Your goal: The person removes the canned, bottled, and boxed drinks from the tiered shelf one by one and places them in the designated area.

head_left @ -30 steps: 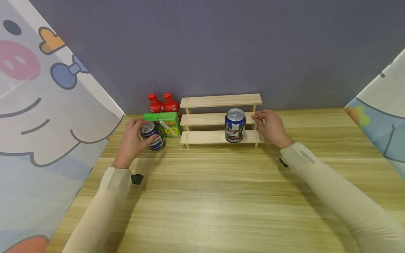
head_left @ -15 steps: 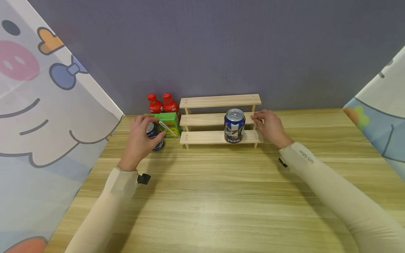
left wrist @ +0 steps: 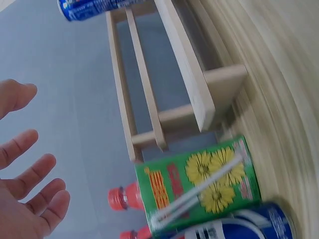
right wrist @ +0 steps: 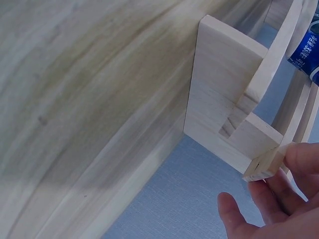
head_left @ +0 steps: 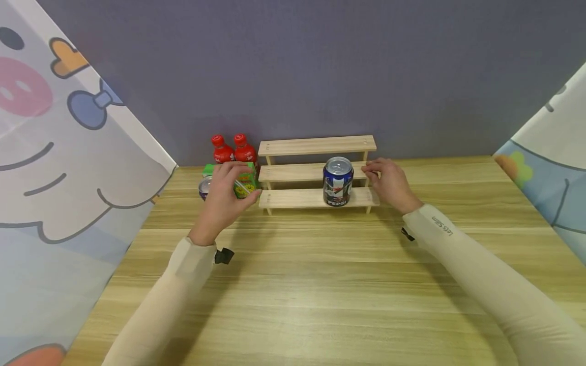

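My right hand (head_left: 390, 184) pinches the right end of the middle plank of a three-tier wooden display shelf (head_left: 293, 198); in the right wrist view thumb and fingers (right wrist: 299, 159) lie on either side of that plank (right wrist: 269, 162). A blue Pepsi can (head_left: 338, 188) stands upright on the lowest tier, towards the right. With fingers spread and nothing in them, my left hand (head_left: 223, 201) hovers in front of a green drink carton (head_left: 248, 189) with a straw on its side. Partly hidden behind this hand, a second dark blue can (head_left: 204, 188) stands on the table.
Two red-capped bottles (head_left: 223, 151) stand behind the cartons, against the grey back panel (head_left: 297, 71). Another green carton (head_left: 208, 169) is mostly covered by the left hand. The wooden table (head_left: 293, 284) extends in front, with printed side panels (head_left: 91, 168) left and right.
My left hand has let go of the dark blue can and moved right, away from it, towards the shelf. The right hand has kept its hold on the plank's end.
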A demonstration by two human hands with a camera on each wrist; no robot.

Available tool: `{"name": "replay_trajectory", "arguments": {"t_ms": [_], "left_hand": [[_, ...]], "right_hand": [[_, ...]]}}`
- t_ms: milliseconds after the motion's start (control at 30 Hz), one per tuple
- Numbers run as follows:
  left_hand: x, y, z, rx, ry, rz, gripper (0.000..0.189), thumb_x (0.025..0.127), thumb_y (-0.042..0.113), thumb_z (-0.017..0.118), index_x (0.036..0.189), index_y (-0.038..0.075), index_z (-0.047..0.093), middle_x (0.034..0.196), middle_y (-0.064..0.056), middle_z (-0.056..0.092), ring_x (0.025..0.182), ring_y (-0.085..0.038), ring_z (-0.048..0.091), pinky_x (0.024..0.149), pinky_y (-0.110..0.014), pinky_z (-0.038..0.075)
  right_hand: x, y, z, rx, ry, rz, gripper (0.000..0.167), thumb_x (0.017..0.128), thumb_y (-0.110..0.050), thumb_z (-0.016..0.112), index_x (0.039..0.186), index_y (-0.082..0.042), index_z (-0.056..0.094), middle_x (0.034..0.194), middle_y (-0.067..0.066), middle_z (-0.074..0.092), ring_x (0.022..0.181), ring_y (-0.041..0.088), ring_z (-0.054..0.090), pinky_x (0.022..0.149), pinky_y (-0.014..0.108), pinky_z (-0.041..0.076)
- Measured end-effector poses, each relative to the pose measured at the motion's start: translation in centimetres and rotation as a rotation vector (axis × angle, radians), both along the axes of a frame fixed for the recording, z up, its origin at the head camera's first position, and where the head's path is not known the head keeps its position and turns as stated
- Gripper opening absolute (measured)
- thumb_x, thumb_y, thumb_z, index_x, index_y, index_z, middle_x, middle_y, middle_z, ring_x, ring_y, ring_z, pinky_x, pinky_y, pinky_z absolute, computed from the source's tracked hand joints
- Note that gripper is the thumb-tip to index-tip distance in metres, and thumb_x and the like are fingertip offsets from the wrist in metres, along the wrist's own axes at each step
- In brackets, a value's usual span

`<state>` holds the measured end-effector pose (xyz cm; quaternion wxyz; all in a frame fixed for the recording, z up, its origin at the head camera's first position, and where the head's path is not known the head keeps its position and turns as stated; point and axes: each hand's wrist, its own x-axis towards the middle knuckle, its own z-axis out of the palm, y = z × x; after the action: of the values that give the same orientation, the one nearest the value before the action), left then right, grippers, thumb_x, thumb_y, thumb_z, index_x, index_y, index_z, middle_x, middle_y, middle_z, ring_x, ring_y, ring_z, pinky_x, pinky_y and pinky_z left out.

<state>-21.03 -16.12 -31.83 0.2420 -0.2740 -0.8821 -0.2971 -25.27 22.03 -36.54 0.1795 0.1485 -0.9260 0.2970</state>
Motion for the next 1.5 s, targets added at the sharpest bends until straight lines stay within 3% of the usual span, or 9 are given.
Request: {"name": "replay_trajectory", "arguments": {"t_ms": [367,600,933,1267,1500], "left_hand": [[0.2,4.4,0.7,-0.014,-0.013,-0.096,0.042,0.079,0.019,0.077,0.114,0.004,0.059,0.119,-0.008,0.052,0.113,-0.026,0.040,0.095,-0.041,0.036],[-0.3,7.9,0.7,-0.023,-0.011,-0.148,0.043,0.080,0.023,0.076,0.115,0.005,0.059,0.117,-0.006,0.053,0.112,-0.023,0.043,0.096,-0.037,0.036],[-1.8,12.4,0.1,-0.117,-0.142,-0.159,0.059,0.082,0.035,0.073,0.131,0.010,0.050,0.127,-0.006,0.047,0.118,-0.022,0.042,0.098,-0.036,0.037],[-2.5,14.2,-0.1,-0.100,-0.201,-0.196,0.064,0.082,0.038,0.072,0.134,0.013,0.048,0.130,-0.005,0.045,0.119,-0.019,0.042,0.095,-0.033,0.039],[-2.8,14.8,-0.3,-0.098,-0.218,-0.190,0.059,0.083,0.039,0.070,0.133,0.016,0.048,0.129,-0.003,0.045,0.114,-0.016,0.046,0.091,-0.031,0.042]], "right_hand": [[-0.2,0.0,-0.1,-0.004,0.029,0.008,0.015,0.089,0.003,0.060,0.100,0.007,0.069,0.109,0.023,0.061,0.101,0.038,0.054,0.086,0.051,0.041],[-0.2,0.1,-0.1,0.000,0.022,0.007,0.015,0.089,0.003,0.060,0.101,0.007,0.069,0.109,0.022,0.061,0.101,0.038,0.054,0.086,0.050,0.041],[-0.1,0.1,-0.1,-0.008,0.037,0.010,0.014,0.089,0.004,0.060,0.100,0.007,0.069,0.107,0.022,0.062,0.100,0.038,0.054,0.086,0.050,0.041],[-0.1,0.0,0.0,-0.013,0.043,0.018,0.014,0.089,0.003,0.060,0.100,0.007,0.069,0.108,0.022,0.062,0.099,0.039,0.055,0.089,0.051,0.040],[-0.1,0.0,-0.1,-0.011,0.030,0.017,0.015,0.090,0.002,0.059,0.101,0.007,0.069,0.109,0.022,0.061,0.099,0.038,0.054,0.084,0.051,0.042]]}}
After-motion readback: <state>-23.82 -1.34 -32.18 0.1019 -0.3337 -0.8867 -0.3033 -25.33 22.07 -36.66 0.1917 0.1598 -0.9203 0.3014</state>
